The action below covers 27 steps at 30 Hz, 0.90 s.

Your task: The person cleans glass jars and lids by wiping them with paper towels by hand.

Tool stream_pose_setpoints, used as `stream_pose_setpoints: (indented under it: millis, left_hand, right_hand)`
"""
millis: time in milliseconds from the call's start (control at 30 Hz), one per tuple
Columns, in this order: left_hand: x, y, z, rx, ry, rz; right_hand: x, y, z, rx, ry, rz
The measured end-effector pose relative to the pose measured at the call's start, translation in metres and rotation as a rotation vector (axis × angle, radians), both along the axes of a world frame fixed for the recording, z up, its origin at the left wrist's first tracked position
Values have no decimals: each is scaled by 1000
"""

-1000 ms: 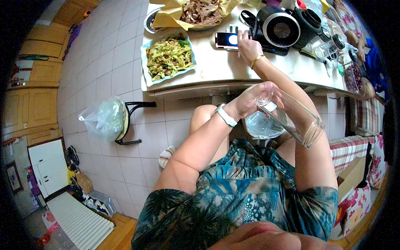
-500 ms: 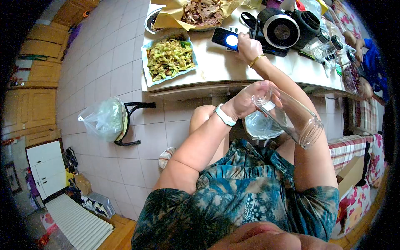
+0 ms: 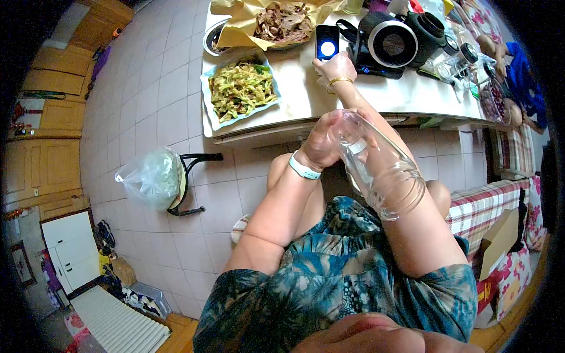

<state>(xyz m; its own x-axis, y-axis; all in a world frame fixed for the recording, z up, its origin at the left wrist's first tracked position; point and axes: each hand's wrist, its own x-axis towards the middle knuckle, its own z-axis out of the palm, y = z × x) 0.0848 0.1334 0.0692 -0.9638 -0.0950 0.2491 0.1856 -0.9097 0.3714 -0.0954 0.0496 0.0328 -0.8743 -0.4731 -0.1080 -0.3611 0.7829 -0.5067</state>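
My left hand (image 3: 322, 141), with a pale watch on its wrist, is closed around the base of a clear glass jar (image 3: 379, 167). The jar lies tilted, its threaded mouth pointing down to the right, in front of my right forearm. Over the table, my right hand (image 3: 337, 69), wearing a gold bracelet, grips the lower end of a smartphone (image 3: 328, 44) with a bright round light on its dark screen. Right beside the phone stands a black appliance with a silver ring (image 3: 392, 40).
A blue-rimmed dish of chopped greens (image 3: 242, 89) stands by the table's left corner, below brown dried pieces (image 3: 283, 22) on yellow paper. Jars (image 3: 468, 53) crowd the right side, near another person's blue sleeve (image 3: 521, 76). A plastic bag (image 3: 154, 179) rests on a stool at left.
The phone has turned from lying sideways to pointing away from me, and my right hand has shifted left. My left hand has brought the jar left and slightly lower.
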Motion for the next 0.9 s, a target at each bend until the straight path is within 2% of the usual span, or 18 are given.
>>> stream_pose_setpoints:
  millis: [67, 133, 467, 600, 700, 800, 833, 867, 900]
  left_hand:
    - [3, -3, 0, 2, 1, 21]
    - [9, -6, 3, -103, -67, 199]
    - [12, -7, -1, -7, -1, 134]
    - [14, -11, 6, -80, -124, 125]
    - [11, -10, -6, -73, -186, 93]
    - [7, -10, -1, -80, -217, 100]
    - [7, -10, 4, -114, -262, 103]
    - [7, -8, 2, -5, -167, 102]
    - [6, -9, 1, -6, -168, 93]
  right_hand:
    - [2, -3, -4, -5, 31, -7]
    - [2, -4, -7, 27, 69, 3]
    - [9, 2, -6, 79, 103, 19]
    - [10, 10, -4, 71, 109, 45]
    - [6, 23, -13, -29, 154, 48]
    - [-5, 57, -18, -371, 285, 249]
    - [-7, 75, -19, -473, 262, 297]
    - [-9, 91, -19, -539, 234, 308]
    - [-13, 108, -17, -606, 209, 316]
